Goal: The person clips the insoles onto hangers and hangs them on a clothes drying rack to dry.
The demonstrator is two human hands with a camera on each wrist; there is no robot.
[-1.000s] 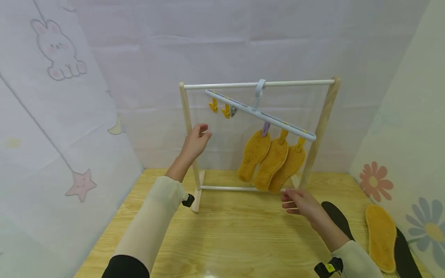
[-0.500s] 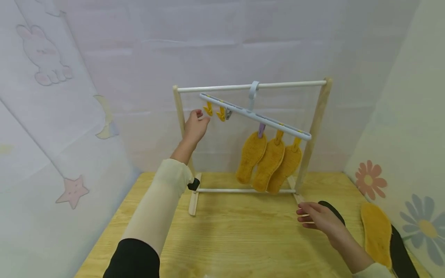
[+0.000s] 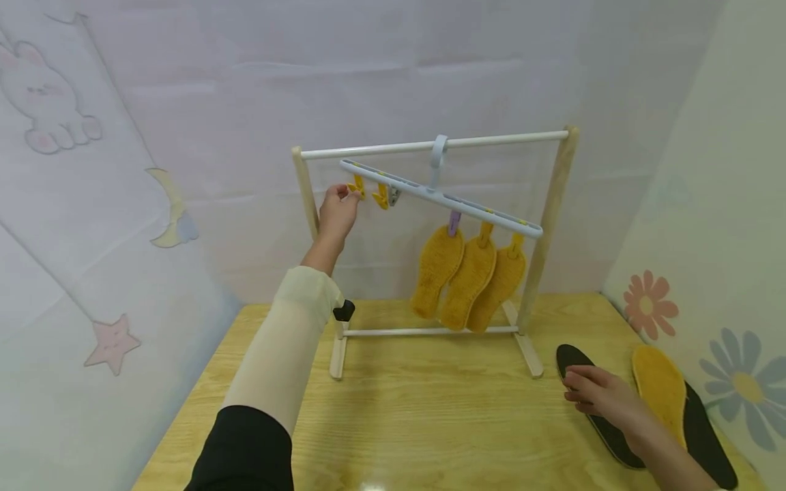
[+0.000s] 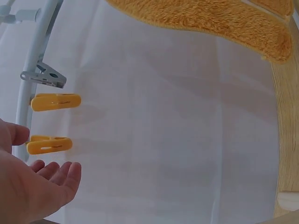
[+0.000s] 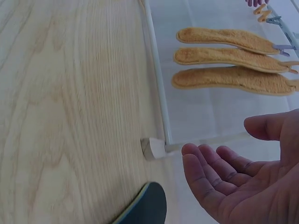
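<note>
Left hand at clip; right hand at insole

The left hand [image 3: 336, 213], fingers relaxed, has been raised to the yellow clip [image 3: 356, 185]. The right hand [image 3: 598, 393], open, has been moved onto the black insole [image 3: 572, 356].

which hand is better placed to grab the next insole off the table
Right, probably. The right hand hovers open over the black insole on the wooden table, beside the fuzzy yellow insole. The left hand is up at the yellow clip.
</note>
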